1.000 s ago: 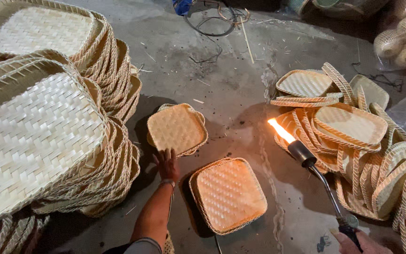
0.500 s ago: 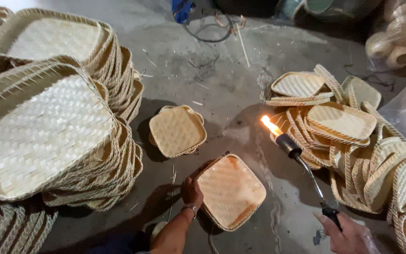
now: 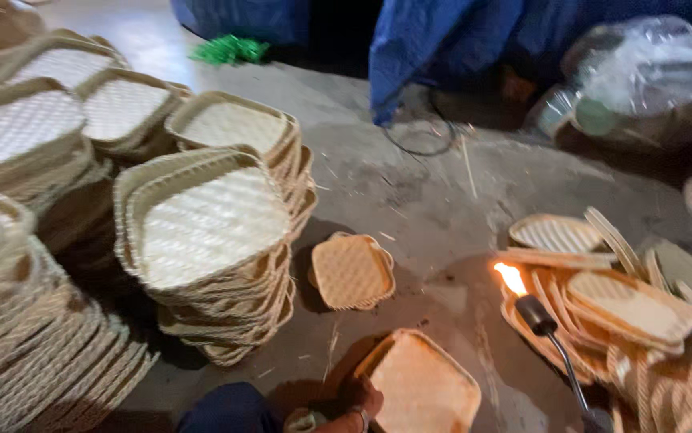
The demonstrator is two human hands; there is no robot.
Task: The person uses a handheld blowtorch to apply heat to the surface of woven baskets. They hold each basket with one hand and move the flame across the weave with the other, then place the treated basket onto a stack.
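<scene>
- Your left hand sits at the bottom edge of the view, fingers curled onto the near-left rim of a square woven tray; the grip looks closed on that rim, though the fingertips themselves are hidden in shadow.
- That tray lies on the concrete floor, tilted up at the side you hold, its woven face glowing orange.
- Your right hand is out of the frame, so whether its fingers are apart or together cannot be told; only the torch's wand comes up from the lower right corner.
- The gas torch points up and to the left, with its flame burning just beside the loose heap of trays on the right.
- The flame is apart from the tray you hold, to its upper right.
- A second small tray lies on the floor beyond your left hand, between the held tray and the tall stack of pale trays.
- More stacks fill the left side.
- A blue tarp and a clear plastic bag sit at the far edge.
</scene>
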